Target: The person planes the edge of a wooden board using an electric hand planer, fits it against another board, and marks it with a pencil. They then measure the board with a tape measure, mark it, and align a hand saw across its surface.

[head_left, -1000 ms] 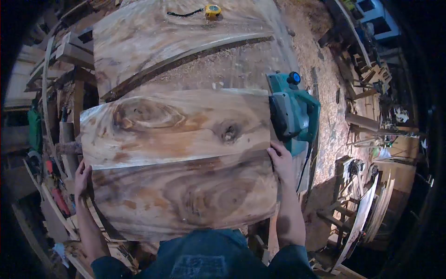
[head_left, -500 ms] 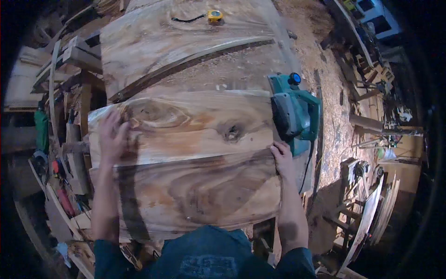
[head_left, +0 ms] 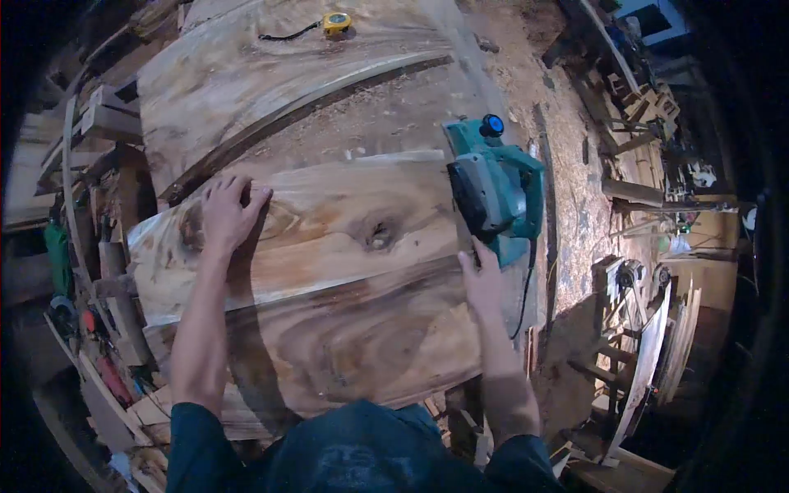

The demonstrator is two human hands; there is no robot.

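Two wide wooden boards lie side by side: a far board (head_left: 329, 222) with a dark knot, and a near board (head_left: 378, 337) with swirling grain. My left hand (head_left: 233, 215) rests on the left part of the far board, its fingers spread towards the far edge. At the right end of the boards, by the seam, is my right hand (head_left: 483, 278). Its thumb and index finger are apart and touch the end edge; the other fingers are mostly hidden. Just beyond it a teal electric planer (head_left: 497, 185) stands beside the far board's end.
Farther back lies a large slab (head_left: 246, 90) bearing a yellow tape measure (head_left: 336, 24), with a curved wooden strip (head_left: 304, 103) along its near edge. Wood shavings (head_left: 579, 214) cover the floor at right. Tools and timber offcuts crowd the left, including a green bag-like object (head_left: 57, 259).
My left hand has shifted across the far board towards its far edge, right of where it was. The far board now sits at more of a slant. My right hand stays at the boards' end.
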